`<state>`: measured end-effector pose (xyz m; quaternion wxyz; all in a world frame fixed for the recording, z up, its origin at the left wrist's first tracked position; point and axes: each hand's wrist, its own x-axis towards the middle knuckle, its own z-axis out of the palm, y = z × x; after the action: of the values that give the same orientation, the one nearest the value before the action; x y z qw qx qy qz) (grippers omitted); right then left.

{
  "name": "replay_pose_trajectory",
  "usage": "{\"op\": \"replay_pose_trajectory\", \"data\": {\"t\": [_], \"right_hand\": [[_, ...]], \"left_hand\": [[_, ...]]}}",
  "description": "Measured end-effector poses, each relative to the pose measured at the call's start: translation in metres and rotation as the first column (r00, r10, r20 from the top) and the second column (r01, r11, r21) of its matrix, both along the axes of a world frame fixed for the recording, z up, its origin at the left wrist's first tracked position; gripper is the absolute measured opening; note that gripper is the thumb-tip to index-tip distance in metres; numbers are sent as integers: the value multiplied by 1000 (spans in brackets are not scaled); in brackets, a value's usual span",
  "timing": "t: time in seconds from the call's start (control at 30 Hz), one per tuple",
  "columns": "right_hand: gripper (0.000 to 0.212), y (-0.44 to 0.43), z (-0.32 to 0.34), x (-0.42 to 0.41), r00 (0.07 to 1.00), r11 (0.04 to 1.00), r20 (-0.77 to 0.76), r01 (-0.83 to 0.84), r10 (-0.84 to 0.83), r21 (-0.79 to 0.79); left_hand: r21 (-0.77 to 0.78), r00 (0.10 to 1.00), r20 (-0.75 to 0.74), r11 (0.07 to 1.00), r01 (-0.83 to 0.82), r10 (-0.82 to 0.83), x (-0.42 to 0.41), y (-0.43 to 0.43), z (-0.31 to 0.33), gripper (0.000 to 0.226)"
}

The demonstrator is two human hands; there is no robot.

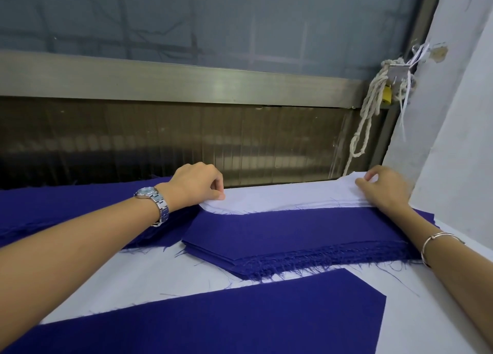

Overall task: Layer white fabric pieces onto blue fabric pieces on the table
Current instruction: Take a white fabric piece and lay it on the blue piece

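Pinching white fabric piece (280, 196) at both ends: left corner btwn curled fingers (217, 193) of left hand (196, 184), right end btwn thumb & fingers (364, 185) of right hand (384, 191). Lying along far edge of surface (160, 273), front edge overlapping back of blue fabric stack (306, 233). Nearer, single blue piece (240, 313), flat. Blue heap (66, 204) under left wrist. Hemmed in at right by wall (453, 113), rope (370, 105) & padlock (387, 95) hanging there. Watch (153, 196) on left wrist, bracelet (432, 244) on right.

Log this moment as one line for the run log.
left hand pinches white fabric corner | right hand pinches its right end | blue stack nearer, uncovered
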<state>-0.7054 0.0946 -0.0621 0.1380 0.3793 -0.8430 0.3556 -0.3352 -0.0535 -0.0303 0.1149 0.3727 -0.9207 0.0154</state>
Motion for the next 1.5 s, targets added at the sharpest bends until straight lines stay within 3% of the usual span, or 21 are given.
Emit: {"op": "replay_pose_trajectory", "data": {"t": [0.17, 0.27, 0.43, 0.53, 0.67, 0.87, 0.97, 1.1, 1.23, 1.33, 1.43, 1.5], "right_hand": [[16, -1, -4, -3, 993, 996, 87, -86, 84, 15], [12, 0, -3, -5, 991, 986, 68, -110, 119, -122], [11, 4, -4, -8, 990, 965, 137, 9, 28, -261], [24, 6, -2, -9, 977, 945, 206, 111, -48, -308], [42, 9, -1, -9, 963, 930, 254, 176, -94, -324], [42, 6, -3, -10, 962, 949, 249, 176, -111, -260], [34, 4, -5, -13, 973, 961, 213, 140, -89, -237], [27, 3, -8, -19, 959, 963, 284, 71, 6, -259], [26, 5, -8, -23, 907, 916, 405, 58, 119, -398], [25, 6, -6, -25, 844, 854, 512, 143, 160, -501], [19, 8, -4, -24, 794, 820, 589, 234, 150, -523], [14, 9, -3, -21, 787, 810, 600, 253, 146, -529]], "left_hand": [[2, 1000, -21, 1000, 8, -8, 2, -2, -2, 9], [3, 999, -30, 1000, 16, -16, 2, -3, -4, 9], [-3, 999, -32, 1000, 27, -27, 2, -5, -6, 10], [-5, 999, -33, 1000, 30, -30, 3, -5, -7, 8], [9, 999, -40, 1000, 27, -26, 3, -6, -7, 7], [17, 999, -42, 1000, 25, -24, 3, -6, -8, 8], [24, 998, -57, 1000, 8, -6, 3, -8, -9, 14], [91, 996, -90, 996, 6, 3, 4, -10, -12, 30], [119, 995, -95, 993, -14, 25, 4, -9, -13, 50], [122, 997, -78, 992, -16, 26, 3, -7, -13, 59], [111, 998, -58, 994, 12, -6, 3, -3, -11, 49], [33, 998, -53, 999, 43, -41, 4, 1, -9, 28]]}}
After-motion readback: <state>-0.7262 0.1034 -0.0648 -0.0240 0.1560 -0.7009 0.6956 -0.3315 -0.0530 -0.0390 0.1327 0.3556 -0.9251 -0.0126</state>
